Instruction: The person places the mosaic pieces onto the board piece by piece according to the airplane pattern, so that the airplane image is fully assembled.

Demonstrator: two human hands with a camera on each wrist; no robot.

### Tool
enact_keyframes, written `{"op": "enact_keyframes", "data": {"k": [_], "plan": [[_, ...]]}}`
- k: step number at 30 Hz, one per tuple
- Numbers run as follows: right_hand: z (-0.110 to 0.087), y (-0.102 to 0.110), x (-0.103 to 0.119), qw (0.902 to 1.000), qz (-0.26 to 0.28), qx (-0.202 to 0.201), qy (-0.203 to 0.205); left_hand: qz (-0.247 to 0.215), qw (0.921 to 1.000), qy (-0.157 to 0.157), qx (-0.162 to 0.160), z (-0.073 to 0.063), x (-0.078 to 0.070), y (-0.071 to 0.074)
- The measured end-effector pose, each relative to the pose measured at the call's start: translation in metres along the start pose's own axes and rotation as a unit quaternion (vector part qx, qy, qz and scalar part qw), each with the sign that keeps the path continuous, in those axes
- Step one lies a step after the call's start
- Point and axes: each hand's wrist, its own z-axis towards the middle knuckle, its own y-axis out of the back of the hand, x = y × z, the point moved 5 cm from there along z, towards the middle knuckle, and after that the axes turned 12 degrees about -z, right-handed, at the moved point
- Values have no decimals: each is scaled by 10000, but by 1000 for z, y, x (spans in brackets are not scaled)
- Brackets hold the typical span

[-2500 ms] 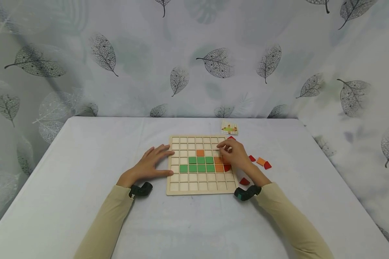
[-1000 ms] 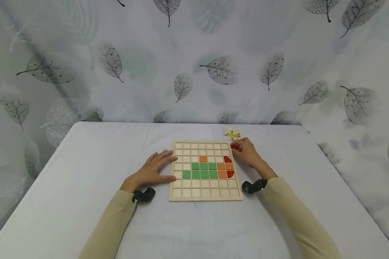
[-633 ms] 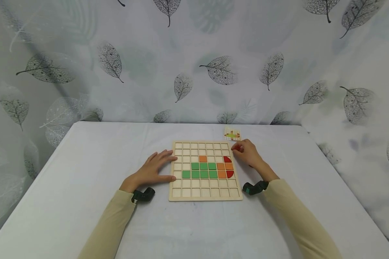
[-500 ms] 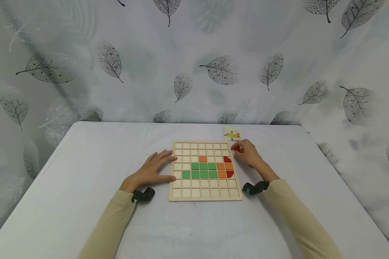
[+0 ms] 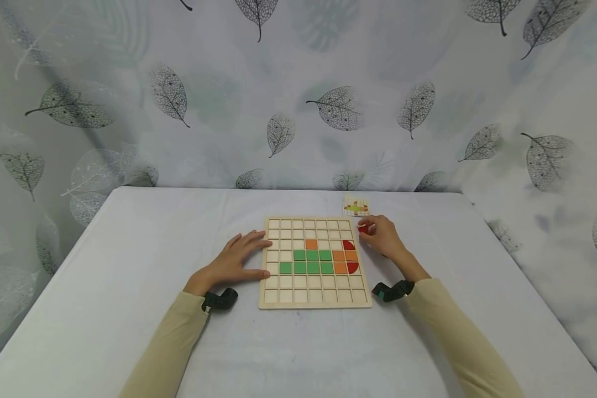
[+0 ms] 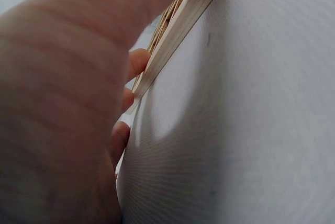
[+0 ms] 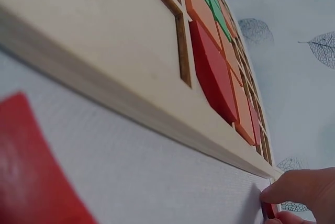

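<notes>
Right hand (image 5: 382, 235) pinching red piece (image 5: 362, 229), piece at hand's left end, just beside gridded board (image 5: 314, 282)

The right hand (image 5: 382, 237), earlier over the board (image 5: 315, 297), is now pinching a red piece (image 5: 363, 229) beside it, leaving another red tile (image 5: 348, 245) showing there.

Bare left hand (image 6: 63, 93) fills left side, thumb and a fingertip touching pale wooden slatted board's edge (image 6: 172, 41). Board runs diagonally on white textured cloth (image 6: 277, 109), grey shadow (image 6: 207, 109) alongside.
</notes>
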Motion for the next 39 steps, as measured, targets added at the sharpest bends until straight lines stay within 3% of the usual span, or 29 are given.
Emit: {"op": "enact_keyframes", "data": {"k": [11, 18, 33, 39], "plan": [[-3, 3, 7, 9992, 277, -281, 85, -35, 10000, -10, -10, -1, 0, 0], [-3, 0, 16, 9985, 466, -243, 132, 74, 10000, 23, -20, -2, -1, -2], [3, -12, 56, 9909, 645, -140, 1170, 46, 10000, 23, -49, -2, -3, 1], [5, -21, 67, 9885, 794, 31, 1288, -34, 10000, -10, -43, -2, -2, 1]]}}
